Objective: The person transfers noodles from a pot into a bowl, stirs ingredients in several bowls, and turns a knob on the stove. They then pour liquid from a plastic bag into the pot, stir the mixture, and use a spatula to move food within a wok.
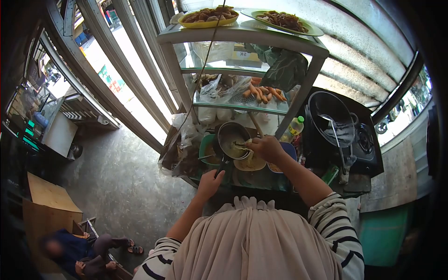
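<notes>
My left hand (212, 183) is closed around the black handle of a small saucepan (226, 144), which is tipped a little to the right over a tan bowl (250, 163). Pale, stringy food (243, 145) lies at the pan's right rim. There my right hand (265, 148) is closed on something I cannot make out; a wooden handle (256, 123) sticks up just behind it. Left of the pan stands a green bowl (206, 148) with a spoon in it. A blue-rimmed container (290, 149) sits under my right wrist.
A glass cabinet (242, 112) holds carrots (264, 92) and bags, with two food plates (208, 17) on top. At the right are a large wok (329, 112), a stove (366, 140) and a bottle (295, 126). A person (77, 252) sits at the lower left.
</notes>
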{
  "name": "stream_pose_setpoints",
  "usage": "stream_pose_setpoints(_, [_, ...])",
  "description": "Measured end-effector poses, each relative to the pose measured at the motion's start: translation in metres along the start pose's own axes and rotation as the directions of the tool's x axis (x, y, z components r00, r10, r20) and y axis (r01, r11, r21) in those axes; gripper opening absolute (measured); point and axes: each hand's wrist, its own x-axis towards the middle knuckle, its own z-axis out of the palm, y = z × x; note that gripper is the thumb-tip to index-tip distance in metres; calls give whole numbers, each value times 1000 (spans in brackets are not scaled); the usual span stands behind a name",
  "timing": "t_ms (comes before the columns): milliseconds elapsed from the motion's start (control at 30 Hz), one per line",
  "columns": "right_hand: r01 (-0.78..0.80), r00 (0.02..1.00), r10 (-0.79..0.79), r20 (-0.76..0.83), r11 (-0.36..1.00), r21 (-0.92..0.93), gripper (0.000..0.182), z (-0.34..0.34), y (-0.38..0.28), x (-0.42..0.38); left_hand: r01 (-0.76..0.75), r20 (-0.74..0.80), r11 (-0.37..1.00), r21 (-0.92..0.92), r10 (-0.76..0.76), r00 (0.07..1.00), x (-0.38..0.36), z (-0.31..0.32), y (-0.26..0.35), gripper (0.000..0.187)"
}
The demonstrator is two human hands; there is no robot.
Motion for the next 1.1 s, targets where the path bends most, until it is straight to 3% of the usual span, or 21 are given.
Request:
stream_pose_setpoints(67, [-99, 994, 109, 9, 866, 490, 19, 6, -13, 4, -21, -11, 1000, 2, 21, 1000, 0, 0, 0, 41])
stream_pose_setpoints(100, [-97, 994, 107, 9, 867, 489, 19, 10, -19, 7, -14, -1, 1000, -1, 14, 1000, -1, 0, 2, 41])
stream_pose_setpoints(167, [-420, 903, 327, 279, 532, 735, 21, 16, -29, 10, -6, 8, 1000, -4, 6, 1000, -1, 1, 4, 41])
stream_pose_setpoints(200, [-419, 903, 326, 279, 533, 735, 21, 20, -30, 8, -8, 6, 1000, -8, 8, 1000, -1, 2, 3, 41])
stream_pose_setpoints(267, [-335, 928, 361, 87, 710, 620, 19, 28, -32, 3, -9, 3, 1000, -12, 9, 1000, -1, 3, 1, 41])
stream_pose_setpoints(367, [-341, 933, 345, 101, 759, 555, 15, 36, -29, -10, -40, -40, 999, 2, 40, 998, 0, 4, -1, 41])
stream_pose_setpoints(800, [-260, 965, 214, 154, 868, 424, 16, -13, -36, -39, -18, -52, 1000, 7, 18, 998, -3, 2, -1, 41])
stream_pose_setpoints(967, [-268, 962, 270, 43, 901, 342, 13, -17, -38, -50, -29, -58, 999, 14, 30, 998, -3, 3, -5, 41])
stream_pose_setpoints(1100, [-253, 954, 296, -43, 875, 412, 15, -7, -49, -44, -8, -38, 1000, 17, 9, 999, -5, 3, -6, 42])
